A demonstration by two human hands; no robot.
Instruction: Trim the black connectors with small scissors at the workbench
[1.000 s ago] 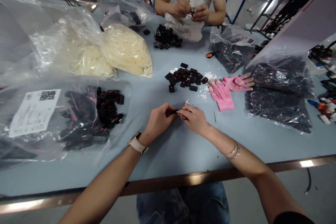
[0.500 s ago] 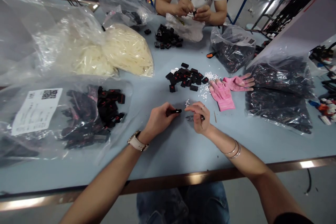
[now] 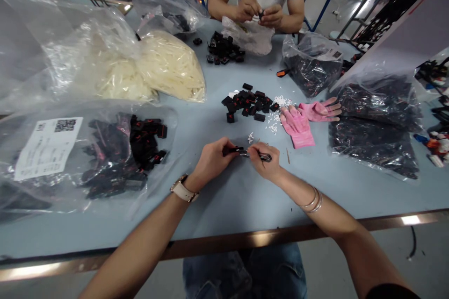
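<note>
My left hand pinches a small black plastic housing between thumb and fingers, just above the table. From the other side, my right hand grips a slim metal tool that looks like tweezers. The tool's tip lies at the housing; whether it touches is too small to tell. Just beyond my hands is a little cluster of tiny white pieces. Farther off sits a pile of black housings, some with red parts, with more white pieces scattered beside it.
Pink gloves lie to the right, near bags of black parts. At left are an open bag of black housings and a bag of cream-coloured pieces. Across the table, a co-worker handles a small black part.
My right hand's fingers have closed around the metal tool, which has swung from the palm to point left. Its tip is now at the black housing. My left hand has barely moved.
</note>
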